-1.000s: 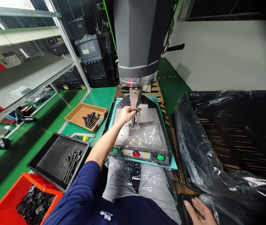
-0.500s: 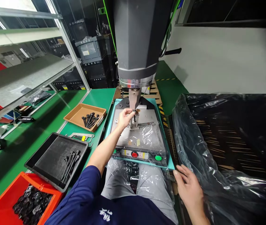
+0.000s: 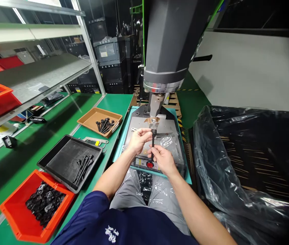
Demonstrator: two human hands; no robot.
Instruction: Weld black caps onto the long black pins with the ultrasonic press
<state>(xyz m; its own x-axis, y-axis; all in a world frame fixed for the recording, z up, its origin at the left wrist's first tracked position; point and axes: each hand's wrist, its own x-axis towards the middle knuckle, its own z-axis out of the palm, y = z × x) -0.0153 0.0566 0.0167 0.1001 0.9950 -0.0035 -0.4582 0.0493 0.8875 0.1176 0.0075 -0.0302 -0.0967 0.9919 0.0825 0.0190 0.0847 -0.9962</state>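
Note:
Both hands meet over the front of the grey press machine's base plate (image 3: pixel 139 126). My right hand (image 3: pixel 163 160) pinches the lower end of a long black bolt (image 3: pixel 153 139) and holds it upright. My left hand (image 3: pixel 139 139) is closed beside the bolt's upper part, fingertips touching it. The bolt's head sits just below the machine's metal horn (image 3: pixel 156 102). The red button (image 3: pixel 149 164) on the front panel lies under my hands.
To the left on the green bench stand a brown tray (image 3: pixel 89 119) with several black bolts, a black tray (image 3: pixel 57 160) with a few bolts, and an orange bin (image 3: pixel 14 211) of black parts. A box lined with a black plastic bag (image 3: pixel 249 160) fills the right.
My left hand has pulled back from the horn toward me with the bolt. My right hand has come up from the bag's edge and gripped the bolt's lower end. The view shifted slightly left.

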